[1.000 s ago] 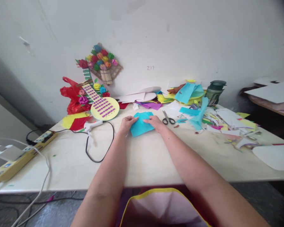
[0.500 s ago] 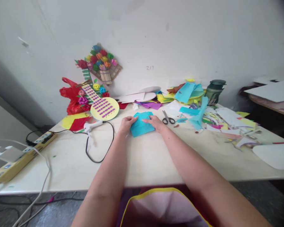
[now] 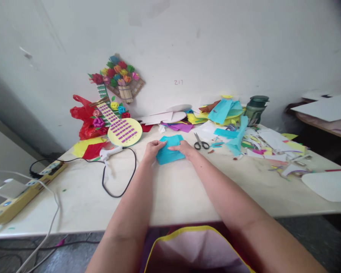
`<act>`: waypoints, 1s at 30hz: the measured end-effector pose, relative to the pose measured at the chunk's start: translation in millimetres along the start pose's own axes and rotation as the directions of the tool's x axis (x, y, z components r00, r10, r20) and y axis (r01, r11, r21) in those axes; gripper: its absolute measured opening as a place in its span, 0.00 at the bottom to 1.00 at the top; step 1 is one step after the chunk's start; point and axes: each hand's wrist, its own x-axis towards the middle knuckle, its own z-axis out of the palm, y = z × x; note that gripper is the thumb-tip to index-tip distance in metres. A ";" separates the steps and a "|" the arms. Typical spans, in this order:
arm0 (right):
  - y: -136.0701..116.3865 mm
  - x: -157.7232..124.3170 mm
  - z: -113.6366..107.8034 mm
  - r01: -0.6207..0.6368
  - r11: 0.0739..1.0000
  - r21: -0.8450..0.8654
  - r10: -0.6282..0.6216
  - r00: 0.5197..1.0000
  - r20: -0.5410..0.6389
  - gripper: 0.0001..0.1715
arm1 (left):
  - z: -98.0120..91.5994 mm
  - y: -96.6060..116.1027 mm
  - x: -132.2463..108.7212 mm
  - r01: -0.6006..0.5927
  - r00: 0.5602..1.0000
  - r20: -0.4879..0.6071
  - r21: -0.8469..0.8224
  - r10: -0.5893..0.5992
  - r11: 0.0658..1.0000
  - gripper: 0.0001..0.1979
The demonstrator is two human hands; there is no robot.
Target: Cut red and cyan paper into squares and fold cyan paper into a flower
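A piece of blue crepe paper (image 3: 170, 153) is held just above or on the table, between both hands. My left hand (image 3: 152, 149) pinches its left edge, thumb on top. On the right side my right hand (image 3: 186, 148) grips it, its thumb reaching across the paper's face. Fingers under the sheet are hidden. A pair of dark-handled scissors (image 3: 201, 142) lies to the right of my right hand, blades pointing away and slightly parted.
Left of my arms lie a white glue gun (image 3: 110, 152) with a looped black cord and a yellow power strip (image 3: 25, 195). A yellow paper guitar (image 3: 125, 132) leans behind. Paper scraps (image 3: 268, 146) and a green bottle (image 3: 255, 110) occupy the right side of the table (image 3: 184, 197).
My right thumb has slid slightly left across the blue paper. Both hands keep hold of the sheet, and the whole view has shifted a little.
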 end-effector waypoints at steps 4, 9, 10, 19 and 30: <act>2.2 1.9 2.7 0.022 0.999 -0.030 -0.023 0.999 -0.036 0.20 | 1.9 0.4 0.6 -0.002 1.000 -0.014 0.002 0.002 1.000 0.19; 5.0 4.1 3.1 0.033 0.995 -0.098 -0.039 0.998 -0.052 0.18 | 0.6 1.2 0.2 0.022 1.000 0.004 -0.033 -0.022 0.999 0.19; 5.0 4.1 2.9 0.034 0.994 -0.107 -0.039 0.998 -0.043 0.18 | 0.0 1.0 0.2 0.019 1.000 0.016 -0.047 -0.018 0.999 0.19; 4.4 4.9 3.2 0.052 0.998 -0.024 -0.052 0.999 -0.014 0.21 | -5.0 -0.9 3.6 -0.029 0.999 -0.026 -0.098 0.026 0.995 0.17; 2.4 4.6 3.3 0.069 0.981 0.183 -0.056 0.996 -0.075 0.22 | -7.0 8.2 0.3 -0.287 0.945 0.175 0.050 0.275 0.957 0.09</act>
